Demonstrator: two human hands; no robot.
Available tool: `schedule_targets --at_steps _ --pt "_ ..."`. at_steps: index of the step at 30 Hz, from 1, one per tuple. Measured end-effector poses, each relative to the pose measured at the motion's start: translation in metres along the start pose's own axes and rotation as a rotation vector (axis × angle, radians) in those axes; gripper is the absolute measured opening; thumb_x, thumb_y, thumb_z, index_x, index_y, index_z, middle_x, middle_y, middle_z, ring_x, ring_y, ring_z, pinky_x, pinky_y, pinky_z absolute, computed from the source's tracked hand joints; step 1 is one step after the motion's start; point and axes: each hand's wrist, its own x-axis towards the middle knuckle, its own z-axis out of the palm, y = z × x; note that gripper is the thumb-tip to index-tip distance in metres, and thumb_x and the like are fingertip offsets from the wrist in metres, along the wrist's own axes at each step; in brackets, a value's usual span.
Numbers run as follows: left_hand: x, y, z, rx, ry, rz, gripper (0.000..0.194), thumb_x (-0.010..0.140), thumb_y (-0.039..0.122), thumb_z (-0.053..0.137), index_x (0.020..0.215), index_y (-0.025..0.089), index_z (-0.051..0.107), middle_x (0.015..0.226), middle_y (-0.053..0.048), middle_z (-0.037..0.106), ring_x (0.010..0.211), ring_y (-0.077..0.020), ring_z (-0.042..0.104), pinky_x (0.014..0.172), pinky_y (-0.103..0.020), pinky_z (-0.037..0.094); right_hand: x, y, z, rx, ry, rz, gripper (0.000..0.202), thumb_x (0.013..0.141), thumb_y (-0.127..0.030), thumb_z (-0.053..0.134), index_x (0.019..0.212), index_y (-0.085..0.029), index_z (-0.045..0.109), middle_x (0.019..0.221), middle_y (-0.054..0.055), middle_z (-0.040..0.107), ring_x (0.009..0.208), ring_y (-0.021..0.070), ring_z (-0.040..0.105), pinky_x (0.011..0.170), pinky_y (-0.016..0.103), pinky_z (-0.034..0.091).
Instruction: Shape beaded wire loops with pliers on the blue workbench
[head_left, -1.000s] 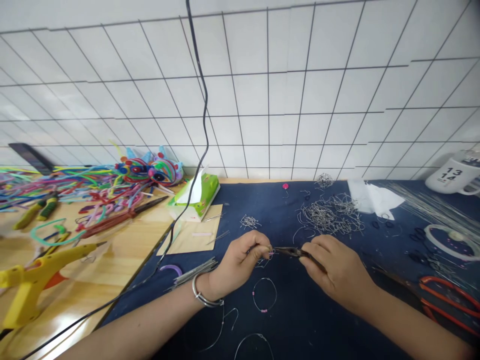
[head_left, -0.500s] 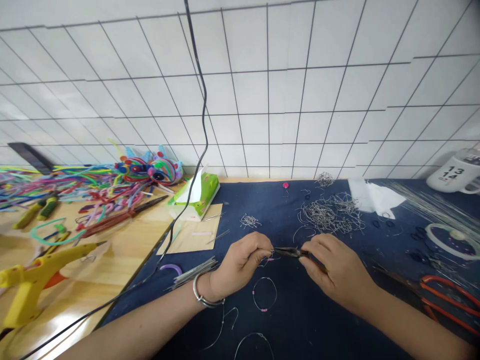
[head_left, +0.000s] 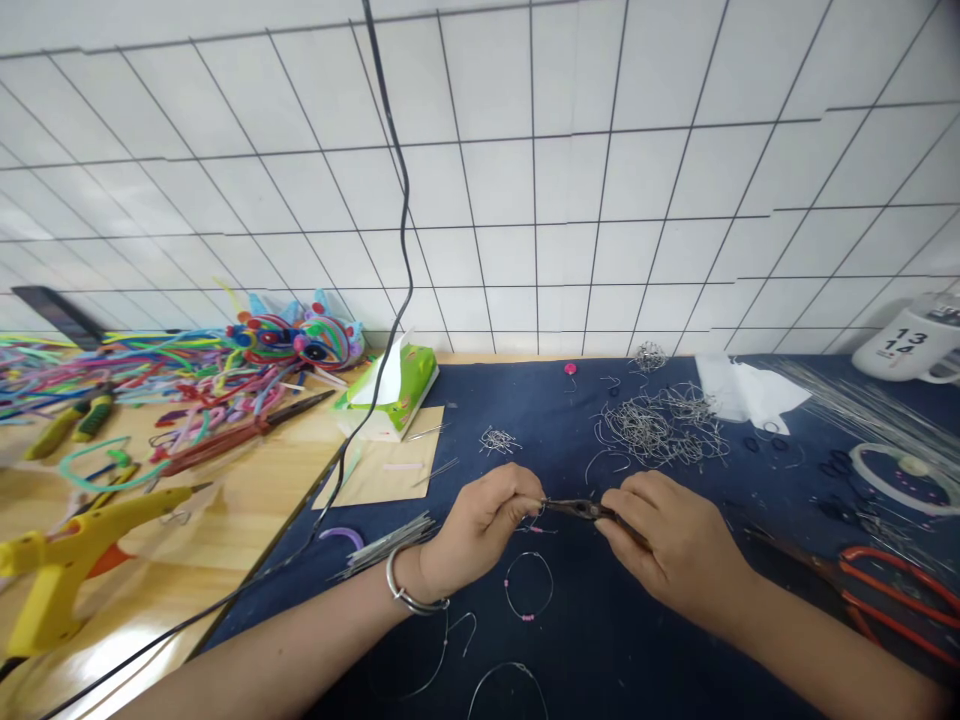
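Note:
My left hand (head_left: 491,510) is closed, thumb and fingers pinching a thin wire with small pink beads (head_left: 541,530) that hangs just below the fingertips. My right hand (head_left: 667,525) is wrapped round the handles of a pair of pliers (head_left: 581,508). Their narrow jaws point left and meet the wire at my left fingertips; the exact grip point is too small to make out. Below, a wire ring with pink beads (head_left: 529,617) lies on the dark blue cloth (head_left: 585,650). Another wire loop (head_left: 510,668) is partly cut off at the bottom edge.
A heap of bent wires (head_left: 660,425) lies beyond my right hand, with a smaller pile (head_left: 499,440) to its left. Orange-handled scissors (head_left: 900,580) rest at right, near a white mug (head_left: 907,340). At left are a yellow glue gun (head_left: 82,560), a tissue pack (head_left: 386,395) and a hanging black cable (head_left: 405,230).
The pliers and my right hand have turned slightly, and the pliers' jaws look a little different in angle. My left hand has barely moved and keeps its pinch.

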Motion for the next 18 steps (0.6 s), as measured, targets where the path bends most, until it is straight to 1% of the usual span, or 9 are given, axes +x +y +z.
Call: schedule_targets --at_steps 2,5,8,11,14,18 --pt "0.001 0.0018 0.0009 -0.07 -0.005 -0.094 0.015 0.088 0.017 0.042 0.079 0.014 0.053 0.076 -0.004 0.056 0.071 -0.012 0.053 0.068 -0.027 0.043 0.0001 0.0005 0.0 -0.009 0.006 0.004 0.017 0.085 -0.028 0.046 0.088 -0.019 0.06 0.077 0.004 0.055 0.074 0.0156 0.05 0.069 0.03 0.04" --pt "0.0034 0.0034 0.0017 -0.241 -0.025 -0.243 0.015 0.089 0.023 0.042 0.083 0.014 0.052 0.073 -0.003 0.056 0.069 -0.0121 0.054 0.068 -0.028 0.043 0.0007 0.0021 0.0005 -0.018 0.026 0.007 0.018 0.085 -0.028 0.046 0.089 -0.018 0.061 0.077 0.005 0.056 0.075 0.0157 0.052 0.069 0.029 0.041" --pt "0.0059 0.0028 0.0017 -0.384 -0.025 -0.331 0.014 0.087 0.026 0.047 0.082 0.014 0.052 0.074 -0.002 0.056 0.071 -0.012 0.053 0.069 -0.027 0.042 0.0012 0.0036 0.0022 -0.026 0.047 0.01 0.019 0.085 -0.028 0.045 0.088 -0.019 0.061 0.078 0.006 0.057 0.075 0.0159 0.053 0.07 0.029 0.042" --pt "0.0074 0.0005 0.0019 -0.492 0.02 -0.384 0.013 0.084 0.026 0.052 0.08 0.014 0.052 0.074 -0.001 0.054 0.07 -0.0107 0.05 0.068 -0.025 0.04 0.0018 0.0043 0.0039 -0.02 0.032 0.027 0.018 0.085 -0.028 0.045 0.088 -0.018 0.061 0.078 0.006 0.057 0.076 0.0164 0.053 0.071 0.03 0.042" --pt "0.0077 -0.0019 0.0023 -0.571 0.06 -0.408 0.013 0.082 0.027 0.055 0.079 0.014 0.052 0.072 0.0 0.052 0.068 -0.0099 0.048 0.067 -0.024 0.038 0.0027 0.0045 0.0038 0.024 0.009 0.046 0.018 0.085 -0.028 0.045 0.089 -0.018 0.06 0.08 0.006 0.057 0.077 0.0167 0.052 0.071 0.031 0.041" --pt "0.0078 -0.0036 0.0015 -0.616 0.053 -0.425 0.014 0.081 0.027 0.057 0.079 0.014 0.053 0.072 0.0 0.051 0.068 -0.0101 0.047 0.066 -0.024 0.037 0.004 0.0047 0.0009 0.141 -0.004 0.128 0.017 0.085 -0.029 0.045 0.091 -0.02 0.058 0.084 0.005 0.057 0.079 0.016 0.053 0.071 0.03 0.042"
